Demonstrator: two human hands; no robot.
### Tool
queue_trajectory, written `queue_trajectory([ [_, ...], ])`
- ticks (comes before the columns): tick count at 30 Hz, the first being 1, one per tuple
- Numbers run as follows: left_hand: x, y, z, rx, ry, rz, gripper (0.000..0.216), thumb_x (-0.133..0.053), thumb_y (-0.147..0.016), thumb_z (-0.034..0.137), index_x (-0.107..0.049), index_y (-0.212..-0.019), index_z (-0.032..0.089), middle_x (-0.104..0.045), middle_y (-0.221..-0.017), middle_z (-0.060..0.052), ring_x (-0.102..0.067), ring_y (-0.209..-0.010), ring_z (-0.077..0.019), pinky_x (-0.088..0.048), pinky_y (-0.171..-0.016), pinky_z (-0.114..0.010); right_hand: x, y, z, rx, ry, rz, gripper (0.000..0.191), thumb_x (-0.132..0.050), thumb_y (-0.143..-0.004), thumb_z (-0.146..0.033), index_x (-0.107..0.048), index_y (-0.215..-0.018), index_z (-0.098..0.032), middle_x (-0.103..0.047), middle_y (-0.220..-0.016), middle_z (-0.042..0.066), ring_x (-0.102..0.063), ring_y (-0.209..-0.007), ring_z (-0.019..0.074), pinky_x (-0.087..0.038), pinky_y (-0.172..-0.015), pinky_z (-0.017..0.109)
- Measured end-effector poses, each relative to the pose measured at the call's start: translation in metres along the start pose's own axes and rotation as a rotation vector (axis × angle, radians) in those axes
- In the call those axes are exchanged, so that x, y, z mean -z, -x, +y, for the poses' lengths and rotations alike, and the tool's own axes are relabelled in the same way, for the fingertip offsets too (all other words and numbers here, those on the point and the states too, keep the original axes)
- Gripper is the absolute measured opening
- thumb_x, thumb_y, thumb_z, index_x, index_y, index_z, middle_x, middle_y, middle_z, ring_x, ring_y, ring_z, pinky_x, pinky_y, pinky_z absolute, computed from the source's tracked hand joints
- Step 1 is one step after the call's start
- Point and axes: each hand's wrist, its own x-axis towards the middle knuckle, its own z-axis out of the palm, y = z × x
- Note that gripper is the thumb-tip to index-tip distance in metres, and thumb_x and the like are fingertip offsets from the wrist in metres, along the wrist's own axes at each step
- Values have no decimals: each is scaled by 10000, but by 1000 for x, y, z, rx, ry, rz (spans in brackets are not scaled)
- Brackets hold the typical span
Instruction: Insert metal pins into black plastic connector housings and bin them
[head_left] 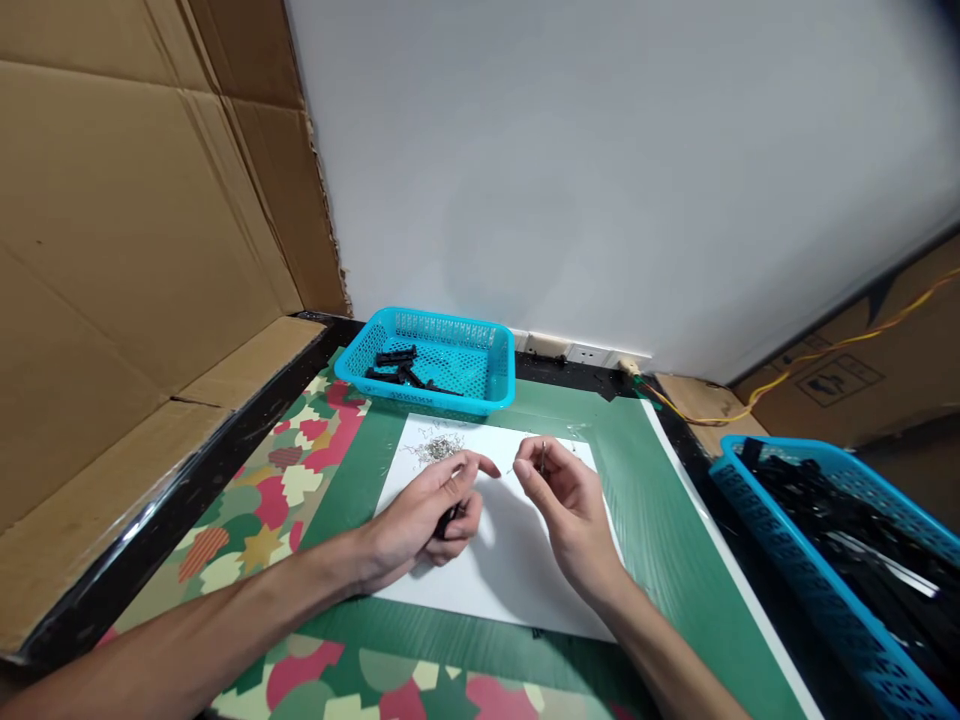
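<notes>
My left hand (431,510) rests on a white sheet of paper (502,560), its fingers curled round a small black plastic part (448,520), index finger pointing right. My right hand (562,495) hovers just to the right, thumb and fingers pinched on a thin small metal piece (541,457). A little heap of tiny metal springs (439,447) lies on the paper just beyond my left hand. The two hands are a few centimetres apart.
A small blue basket (495,345) with a few black parts stands beyond the paper by the wall. A larger blue basket (810,590) of black parts sits at the right. Cardboard walls the left side; a yellow cable (825,352) runs at the back right.
</notes>
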Motion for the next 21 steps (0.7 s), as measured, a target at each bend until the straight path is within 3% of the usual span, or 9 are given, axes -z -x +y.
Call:
queue_trajectory([
  [3, -4, 1, 0, 17, 155, -70, 302, -704, -1035, 391, -599, -1278, 246, -576, -870, 12, -472, -625, -73, -351, -591, -192, -2, 1, 1, -11, 4, -11, 264, -698, -1045, -444, -631, -913, -226, -551, -845, 3, -483, -766, 174, -390, -697, 308],
  [7, -4, 0, 1, -78, 189, -88, 440, -836, -898, 166, -685, -1310, 204, -614, -1065, -53, -554, -786, -108, -431, -685, -239, -4, 2, 2, -15, 19, 6, 265, -699, -1045, -451, -635, -918, -227, -556, -831, 2, -485, -749, 174, -387, -677, 309],
  [10, 0, -2, 2, -119, 159, -89, 424, -803, -982, 312, -690, -1363, 166, -677, -1065, -96, -625, -809, -132, -481, -700, -243, -3, 4, 2, -8, 25, 10, 254, -688, -1055, -446, -634, -930, -231, -561, -843, 10, -498, -767, 184, -402, -691, 316],
  [13, 4, -1, 3, -73, 93, -149, 566, -649, -1057, 541, -637, -1432, 117, -747, -907, -124, -665, -661, -164, -476, -569, -249, -3, 7, 0, 7, 41, 6, 232, -679, -1064, -428, -637, -935, -240, -558, -855, 18, -501, -783, 195, -412, -700, 328],
  [15, 5, 1, 4, -25, 33, -169, 620, -531, -1088, 606, -628, -1435, 101, -726, -728, -88, -602, -516, -160, -396, -468, -240, -3, 10, -2, 27, 61, -6, 214, -673, -1068, -417, -643, -941, -248, -554, -860, 24, -498, -783, 203, -418, -692, 338],
  [17, 4, 3, 5, -13, -18, -155, 563, -482, -1114, 564, -686, -1349, 96, -616, -565, -17, -469, -438, -127, -317, -458, -230, -3, 13, -3, 48, 88, -20, 205, -665, -1071, -414, -651, -947, -253, -558, -871, 34, -500, -784, 212, -436, -698, 353],
  [21, 1, 5, 8, -30, -85, -130, 472, -507, -1108, 478, -777, -1104, 91, -387, -531, 55, -227, -492, -104, -202, -513, -258, -1, 13, -6, 81, 165, -26, 210, -637, -1085, -409, -655, -948, -252, -557, -859, 43, -486, -762, 214, -430, -694, 368],
])
